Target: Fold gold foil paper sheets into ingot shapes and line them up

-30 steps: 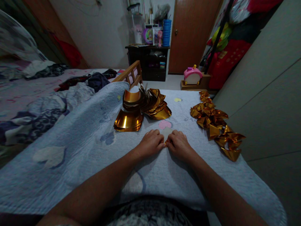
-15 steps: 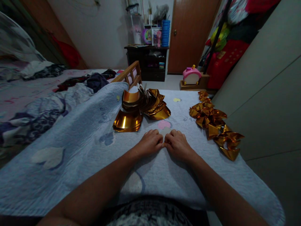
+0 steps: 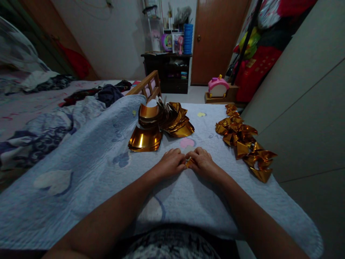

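My left hand (image 3: 171,163) and my right hand (image 3: 202,162) rest side by side on a light blue quilt (image 3: 97,169), knuckles up and fingers curled. Between their fingertips they pinch a small piece of gold foil paper (image 3: 188,162), of which only a sliver shows. Just beyond my hands lie a stack of curved gold foil sheets (image 3: 145,139) and a heap of more such sheets (image 3: 169,117). To the right, a row of folded gold foil pieces (image 3: 244,141) runs along the quilt's edge.
A wooden bed rail (image 3: 147,86) stands behind the foil heap. Rumpled bedding and clothes (image 3: 48,118) cover the left. A pale cabinet wall (image 3: 304,108) rises at the right. Farther off are a dark shelf unit (image 3: 167,70), a pink toy (image 3: 217,85) and a brown door (image 3: 215,39).
My hands stay together in the same spot; the fingers have shifted slightly and a bit more of the gold foil shows between them. The view has drifted a little.
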Available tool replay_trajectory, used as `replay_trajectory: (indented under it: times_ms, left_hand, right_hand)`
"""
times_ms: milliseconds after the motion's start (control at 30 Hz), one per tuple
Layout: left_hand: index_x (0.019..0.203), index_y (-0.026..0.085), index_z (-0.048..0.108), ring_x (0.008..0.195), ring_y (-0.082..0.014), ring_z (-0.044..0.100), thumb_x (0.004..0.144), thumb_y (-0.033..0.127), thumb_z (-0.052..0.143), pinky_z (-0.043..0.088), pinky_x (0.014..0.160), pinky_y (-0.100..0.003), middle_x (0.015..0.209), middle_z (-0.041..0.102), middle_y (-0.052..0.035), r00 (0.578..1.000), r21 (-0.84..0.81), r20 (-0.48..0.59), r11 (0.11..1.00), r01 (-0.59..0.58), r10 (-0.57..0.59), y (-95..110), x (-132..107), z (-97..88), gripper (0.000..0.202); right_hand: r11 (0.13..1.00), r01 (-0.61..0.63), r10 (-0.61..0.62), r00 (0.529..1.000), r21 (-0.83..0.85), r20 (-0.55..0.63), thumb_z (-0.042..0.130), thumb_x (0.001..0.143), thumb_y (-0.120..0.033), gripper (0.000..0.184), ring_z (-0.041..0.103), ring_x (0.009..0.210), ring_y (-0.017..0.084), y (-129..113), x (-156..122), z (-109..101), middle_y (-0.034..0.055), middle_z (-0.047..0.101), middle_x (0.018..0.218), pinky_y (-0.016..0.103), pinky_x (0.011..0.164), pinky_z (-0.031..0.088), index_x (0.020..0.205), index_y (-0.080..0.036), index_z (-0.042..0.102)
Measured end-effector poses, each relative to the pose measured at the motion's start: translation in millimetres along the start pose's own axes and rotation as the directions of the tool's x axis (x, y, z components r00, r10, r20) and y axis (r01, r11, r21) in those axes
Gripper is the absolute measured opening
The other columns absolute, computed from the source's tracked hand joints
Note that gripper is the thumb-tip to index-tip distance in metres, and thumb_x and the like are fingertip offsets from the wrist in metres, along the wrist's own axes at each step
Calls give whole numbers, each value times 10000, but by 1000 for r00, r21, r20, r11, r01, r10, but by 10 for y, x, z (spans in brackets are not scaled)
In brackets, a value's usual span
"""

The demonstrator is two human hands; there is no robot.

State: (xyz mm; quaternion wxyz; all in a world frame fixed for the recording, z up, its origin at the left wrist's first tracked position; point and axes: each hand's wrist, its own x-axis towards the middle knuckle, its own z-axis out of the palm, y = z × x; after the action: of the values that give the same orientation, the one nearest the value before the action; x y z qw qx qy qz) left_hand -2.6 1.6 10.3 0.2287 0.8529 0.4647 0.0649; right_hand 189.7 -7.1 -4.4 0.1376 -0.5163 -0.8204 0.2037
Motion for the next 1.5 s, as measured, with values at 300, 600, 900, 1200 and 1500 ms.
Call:
replay_trajectory:
  times_ms: [300, 600, 900, 1200, 1500]
  left_hand:
    - [824, 197, 616, 949, -211, 530, 878, 278, 629, 402, 864, -333, 924, 573, -37, 1000, 1, 11, 1000, -7, 7, 17, -1, -26, 98]
    - [869, 208, 612, 932, -205, 540, 886, 265, 637, 399, 845, -324, 934, 610, -29, 1000, -33, -15, 999, -22, 22, 14, -10, -18, 64]
    - [888, 197, 664, 909, -193, 580, 875, 172, 635, 407, 816, -300, 909, 644, -31, 997, -71, -11, 994, -80, 79, 62, -17, -27, 41]
    - [878, 183, 641, 866, -176, 579, 841, 117, 590, 428, 772, -275, 890, 630, -35, 990, -105, -52, 985, -134, 129, 62, -27, -14, 92]
    - [881, 173, 630, 825, -173, 570, 852, 170, 643, 421, 741, -276, 858, 608, -24, 984, -111, -99, 981, -160, 150, 67, -31, 25, 32]
  right_hand:
    - [989, 21, -31, 997, 145, 65, 596, 805, -51, 475, 511, 986, 191, 30, -27, -142, 50, 511, 1081, 328, 917, 419, 1215, -287, 637]
    - [976, 38, -14, 994, 216, -109, 464, 822, -60, 309, 549, 955, 188, 168, -47, -148, 58, 577, 1040, 321, 864, 451, 1071, -200, 581]
    - [970, -213, 192, 966, -115, -173, 500, 962, -242, 168, 521, 972, 244, 181, 24, -70, 111, 616, 1024, 352, 866, 361, 988, -165, 647]
    - [949, -303, 284, 942, -90, -179, 591, 909, -304, 177, 520, 1034, 273, 79, 84, -60, 111, 619, 1076, 361, 859, 336, 1015, -182, 662]
    - [963, -262, 271, 937, 69, -219, 596, 807, -211, 86, 517, 1013, 261, 77, 130, -26, 81, 624, 1006, 339, 814, 336, 889, -194, 620]
